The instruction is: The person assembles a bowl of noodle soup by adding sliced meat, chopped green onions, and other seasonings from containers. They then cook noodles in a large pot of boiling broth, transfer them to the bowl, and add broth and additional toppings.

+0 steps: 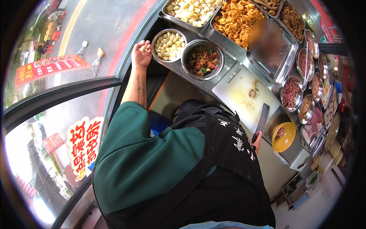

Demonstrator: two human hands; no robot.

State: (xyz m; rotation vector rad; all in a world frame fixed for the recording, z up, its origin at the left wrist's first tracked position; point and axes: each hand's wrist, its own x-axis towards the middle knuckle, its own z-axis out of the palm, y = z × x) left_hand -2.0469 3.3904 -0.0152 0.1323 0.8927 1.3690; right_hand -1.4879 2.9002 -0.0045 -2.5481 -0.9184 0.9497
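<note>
My left hand [142, 51] is raised at the left, palm up, with peeled garlic cloves in its curled fingers, beside a steel bowl of peeled garlic [169, 45]. My right hand [258, 141] holds the dark handle of a broad-bladed kitchen knife [262, 120], whose blade reaches over the edge of a white cutting board [228, 86]. On the board lie small curled brown pieces of food [252, 93] and damp crumbs. A yellow bowl [289, 137] with some chopped reddish food stands right of the knife. Next to the garlic is a steel bowl of chopped red and green chillies [202, 60].
Steel trays of pale pieces [194, 13] and fried orange-brown food [238, 21] stand along the back. A blurred patch covers part of a steel tray [291, 63]. Several steel bowls of meat [291, 94] crowd the right. A window frame [94, 86] borders the left.
</note>
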